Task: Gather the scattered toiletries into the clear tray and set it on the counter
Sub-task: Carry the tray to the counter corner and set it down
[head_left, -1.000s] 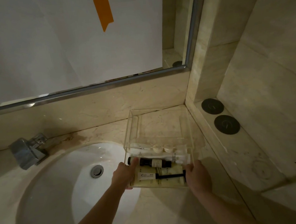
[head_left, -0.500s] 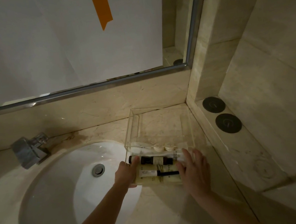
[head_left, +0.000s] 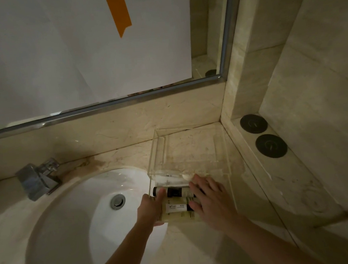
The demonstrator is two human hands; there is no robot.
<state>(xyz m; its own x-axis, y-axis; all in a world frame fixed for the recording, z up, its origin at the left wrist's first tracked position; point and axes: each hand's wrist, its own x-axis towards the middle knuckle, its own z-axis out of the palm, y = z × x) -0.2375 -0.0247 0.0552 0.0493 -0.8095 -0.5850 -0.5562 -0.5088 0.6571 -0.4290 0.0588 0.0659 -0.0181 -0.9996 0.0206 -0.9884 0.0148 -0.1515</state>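
Risk: my left hand (head_left: 152,206) grips the clear acrylic tray (head_left: 191,149) at its corner w/ small toiletry tubes (head_left: 176,208); right hand (head_left: 211,200), fingers spread, lies flat on them. Tray overhangs white sink (head_left: 75,216), could tip in.

So the tray (head_left: 188,149) sits on the table (head_left: 202,254) in the back corner, stretching away from both hands. Left hand (head_left: 150,207) is at its near-left corner, right hand (head_left: 212,200) lies over the toiletries (head_left: 175,192) bunched at the near end. Sink (head_left: 75,222) is left of the hands, faucet (head_left: 38,180) behind it. Two round discs (head_left: 262,136) sit on a ledge off to the right.
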